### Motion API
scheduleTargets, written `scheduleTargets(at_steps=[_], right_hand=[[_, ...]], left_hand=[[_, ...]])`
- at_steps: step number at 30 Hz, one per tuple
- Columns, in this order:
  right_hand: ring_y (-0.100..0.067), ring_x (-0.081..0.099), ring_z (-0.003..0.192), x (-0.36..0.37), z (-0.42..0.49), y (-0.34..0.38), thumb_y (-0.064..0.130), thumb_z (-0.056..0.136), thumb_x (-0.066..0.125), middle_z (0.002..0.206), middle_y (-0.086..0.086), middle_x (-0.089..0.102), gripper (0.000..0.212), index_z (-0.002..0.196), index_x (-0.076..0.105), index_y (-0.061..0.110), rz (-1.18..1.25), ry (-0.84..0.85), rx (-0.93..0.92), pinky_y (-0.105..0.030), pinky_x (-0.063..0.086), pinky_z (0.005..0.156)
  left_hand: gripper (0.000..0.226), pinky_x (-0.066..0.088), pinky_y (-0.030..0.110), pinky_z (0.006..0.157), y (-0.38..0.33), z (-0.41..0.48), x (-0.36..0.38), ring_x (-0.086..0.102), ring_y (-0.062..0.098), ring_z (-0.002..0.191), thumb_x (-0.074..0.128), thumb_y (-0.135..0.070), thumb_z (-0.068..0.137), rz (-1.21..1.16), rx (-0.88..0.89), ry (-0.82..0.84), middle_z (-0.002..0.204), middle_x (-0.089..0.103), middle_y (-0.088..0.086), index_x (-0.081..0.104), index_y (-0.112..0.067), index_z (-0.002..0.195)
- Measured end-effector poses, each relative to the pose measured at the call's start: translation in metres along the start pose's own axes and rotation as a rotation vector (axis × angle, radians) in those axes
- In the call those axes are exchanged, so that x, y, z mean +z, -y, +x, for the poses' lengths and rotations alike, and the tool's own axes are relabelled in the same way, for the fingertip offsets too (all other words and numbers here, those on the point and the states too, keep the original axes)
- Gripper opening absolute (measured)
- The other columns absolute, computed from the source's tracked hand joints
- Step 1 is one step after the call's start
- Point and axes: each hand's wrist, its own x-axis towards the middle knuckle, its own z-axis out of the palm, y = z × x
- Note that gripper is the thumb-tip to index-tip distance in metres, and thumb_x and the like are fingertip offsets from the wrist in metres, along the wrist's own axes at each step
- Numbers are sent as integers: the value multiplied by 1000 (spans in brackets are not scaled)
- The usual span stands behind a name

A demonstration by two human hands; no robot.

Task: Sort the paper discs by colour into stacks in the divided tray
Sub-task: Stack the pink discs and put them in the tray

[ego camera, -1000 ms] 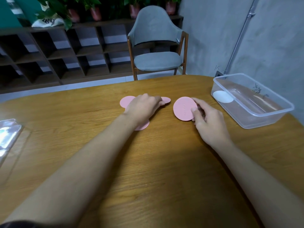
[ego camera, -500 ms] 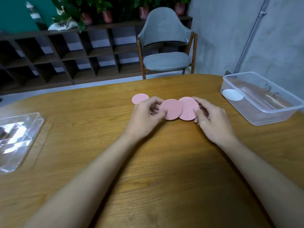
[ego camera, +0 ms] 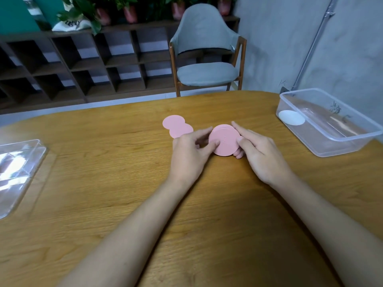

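While cupped, both hands (ego camera: 191, 152) around pink discs (ego camera: 224, 140)

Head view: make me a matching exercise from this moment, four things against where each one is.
Things:
1. pink stack
2. white disc
3. two loose pink discs
4. clear lid

Places:
A. flat on the table, overlapping, beyond the left hand
B. at the table's left edge
C. held between both hands, the right hand on its right side
D. inside the clear tub on the right

Pairs: 1-C, 2-D, 3-A, 4-B
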Motion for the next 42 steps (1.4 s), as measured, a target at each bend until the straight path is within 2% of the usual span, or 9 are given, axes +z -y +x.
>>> scheduleTargets(at_steps=[5,11,17,21,26,32,35,39,42], right_hand=[[-17,60,101,4,-3,1,30,108,47,101,6,62,52,159,36,27,-157,15,-66,-43,49,99],[-19,42,143,2,-4,4,31,109,44,151,1,52,53,161,32,25,-195,27,0,-39,33,118],[-21,43,143,4,-4,10,29,108,47,151,0,53,51,158,38,25,-214,10,16,-44,34,119],[-15,38,147,12,1,19,26,108,49,157,4,48,49,157,41,23,-211,-2,24,-26,27,116],[-16,45,142,28,11,31,23,107,51,154,3,52,49,155,44,19,-172,-37,29,-27,32,115],[-1,47,126,28,12,27,21,106,53,149,5,56,48,154,46,20,-154,-88,20,-16,33,102],[-15,54,129,27,13,24,23,106,53,147,2,58,49,154,45,22,-148,-85,24,-26,39,108],[-8,50,131,28,11,26,24,107,53,150,6,54,49,155,45,23,-143,-54,7,-18,34,104],[2,52,107,28,11,27,24,107,52,145,9,56,49,155,44,25,-127,-40,-3,-13,35,93]], left_hand=[[37,54,10,85,-2,-4,-4,70,-3,89,82,-23,89,44,59,13,108,80,-3,76,-15,124],[58,45,30,101,26,-3,-45,54,16,123,83,-52,80,430,80,101,130,69,-8,71,-22,129],[63,47,30,94,38,-8,-58,57,17,117,87,-53,75,387,-26,93,120,73,-7,71,-23,127],[71,48,34,100,41,-7,-59,58,15,118,91,-50,70,315,-63,94,121,70,-8,66,-28,133],[74,45,24,100,43,-6,-67,61,4,110,94,-38,68,204,-30,123,119,63,-11,63,-32,135],[49,53,26,97,37,-9,-66,66,2,109,90,-32,75,121,72,143,114,73,-17,70,-27,119],[15,54,28,91,26,-12,-66,71,0,98,77,-37,93,122,146,180,99,78,-20,78,-25,101],[21,49,26,79,27,-13,-61,64,3,81,60,-35,105,195,187,188,87,73,-20,77,-24,98],[10,47,26,69,33,-10,-59,58,13,71,67,-26,101,206,163,125,77,68,-7,72,-17,104]])
